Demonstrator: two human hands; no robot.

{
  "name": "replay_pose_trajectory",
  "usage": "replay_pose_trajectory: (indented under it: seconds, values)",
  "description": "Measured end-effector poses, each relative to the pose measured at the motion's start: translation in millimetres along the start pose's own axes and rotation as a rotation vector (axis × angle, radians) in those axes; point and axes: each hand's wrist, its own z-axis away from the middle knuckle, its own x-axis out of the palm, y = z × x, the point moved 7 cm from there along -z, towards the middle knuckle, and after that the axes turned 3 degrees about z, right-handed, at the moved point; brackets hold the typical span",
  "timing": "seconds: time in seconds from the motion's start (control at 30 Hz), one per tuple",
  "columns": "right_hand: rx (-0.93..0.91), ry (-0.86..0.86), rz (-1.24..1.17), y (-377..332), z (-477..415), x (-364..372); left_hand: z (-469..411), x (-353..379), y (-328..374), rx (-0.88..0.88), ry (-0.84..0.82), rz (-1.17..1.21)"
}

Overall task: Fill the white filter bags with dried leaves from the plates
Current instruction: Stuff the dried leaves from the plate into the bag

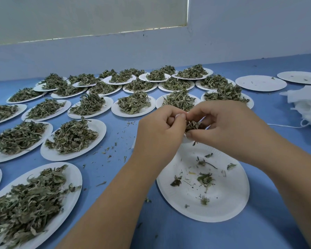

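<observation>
Blue table (104,169). Lower centre: near-empty plate (223,209), leaf scraps only. Above it, centre frame: left hand (160,130) pinching white filter bag (188,140), mostly hidden; right hand (226,126) pinching tuft of dried leaves (192,125) against it. Left and beyond: heaped plates (101,130) in rows. Right edge: spare filter bags (307,108).

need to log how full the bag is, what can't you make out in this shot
Filter bag, head view: mostly hidden behind the left hand and right hand; only white slivers show, fill unknown.
Clump of dried leaves, head view: partly covered by the right hand's fingers.
Pile of filter bags, head view: cut off by the right edge; count unclear.
</observation>
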Motion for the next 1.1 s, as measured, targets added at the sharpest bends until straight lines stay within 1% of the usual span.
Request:
replay_pose_trajectory:
  seconds: [0.07,0.13,0.33,0.47,0.53,0.67,0.8,0.9,1.1]
  values:
    - [0.004,0.013,-0.098,1,1,-5,0,-1,0,-0.008,0.008,0.013]
    - [0.0,0.035,-0.127,0,1,-7,0,0,0,-0.018,0.012,0.028]
    - [-0.034,0.093,-0.02,-2,0,-2,0,0,2,-0.008,0.008,0.014]
    - [-0.114,0.067,0.092,-10,-1,1,0,0,3,-0.015,0.002,0.009]
    - [-0.131,0.067,0.063,-10,-2,0,0,-1,3,-0.02,0.007,0.011]
    - [-0.09,0.091,-0.052,-1,-3,0,1,-2,3,-0.043,0.014,0.05]
    - [-0.064,0.14,-0.046,2,-3,3,1,0,3,-0.046,0.002,0.056]
    - [-0.065,0.122,-0.022,3,-4,5,1,0,4,-0.042,-0.001,0.033]
    - [-0.082,0.043,-0.092,2,-6,3,1,-3,4,-0.072,0.013,0.08]
